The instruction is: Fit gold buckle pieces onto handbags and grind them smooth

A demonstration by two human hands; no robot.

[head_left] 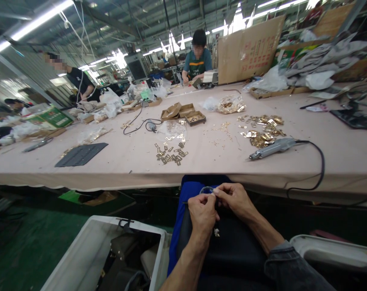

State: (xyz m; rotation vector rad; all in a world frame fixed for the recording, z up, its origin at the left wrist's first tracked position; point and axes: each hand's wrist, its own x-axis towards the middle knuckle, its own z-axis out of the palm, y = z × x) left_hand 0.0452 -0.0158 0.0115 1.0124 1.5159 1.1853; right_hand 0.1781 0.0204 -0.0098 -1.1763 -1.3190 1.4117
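Head cam: L hand (202, 212) & R hand (236, 200) pinched thin curved piece (206, 187) above dark item (238, 242); prob. adjusting; next move needed steady grip.

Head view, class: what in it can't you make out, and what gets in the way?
Head view: held item, mostly covered by the fingers.
Head view: near end of the bin, cut off by the bottom edge.
Head view: carton print, too small and blurred to read.
Head view: bits in the box, too small to identify.

The pale table (201, 157) bears a grey power tool (272, 149), gold-coloured metal pieces (260, 140), a dark sheet (82, 154) and small boxes (198, 121).
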